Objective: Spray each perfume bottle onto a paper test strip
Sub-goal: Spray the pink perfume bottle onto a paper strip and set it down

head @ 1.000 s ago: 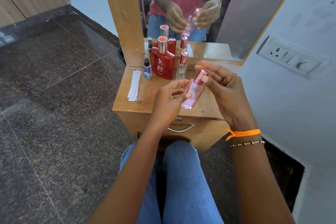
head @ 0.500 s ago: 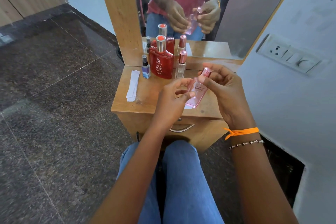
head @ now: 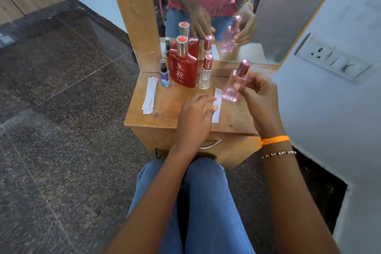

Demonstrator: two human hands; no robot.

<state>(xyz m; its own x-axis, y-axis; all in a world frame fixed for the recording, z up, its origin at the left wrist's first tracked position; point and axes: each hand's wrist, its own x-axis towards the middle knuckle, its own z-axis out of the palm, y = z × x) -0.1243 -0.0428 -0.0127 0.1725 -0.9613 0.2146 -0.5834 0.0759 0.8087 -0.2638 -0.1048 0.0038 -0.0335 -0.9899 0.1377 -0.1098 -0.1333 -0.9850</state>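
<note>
While the right hand grips a bottle above the dresser top, the scene reads as follows.

Right hand: the right hand (head: pixel 258 97), at about 2 o'clock from the left hand, is closed around the tall pink glass perfume bottle with a rose-metallic cap (head: pixel 235 82), fingers wrapped on its body; the bottle is lifted clear of the wood and tilted, cap toward 1 o'clock.

Left hand: the left hand (head: pixel 195 117) is low over the small wooden dresser top (head: pixel 175 105), fingers loosely curled and holding nothing that can be made out; whether its fingertips touch the strip cannot be told.

Test strip: a single white paper test strip (head: pixel 217 99) lies flat on the wood between the two hands, its near end partly hidden by the left fingers.

Spare strips: a small stack of white paper strips (head: pixel 150 97) lies at 9 o'clock on the top, well apart from the hands.

Standing bottles: along the mirror edge at 12 o'clock stand a small blue spray bottle with a dark nozzle (head: pixel 164 77), a large red flat bottle with a silver collar and red cap (head: pixel 182 70), and a slim clear glass bottle with a pink cap (head: pixel 205 74), all upright, close together.

Mirror: the wood-framed mirror (head: pixel 132 16) reflects the bottles and both hands.
</note>
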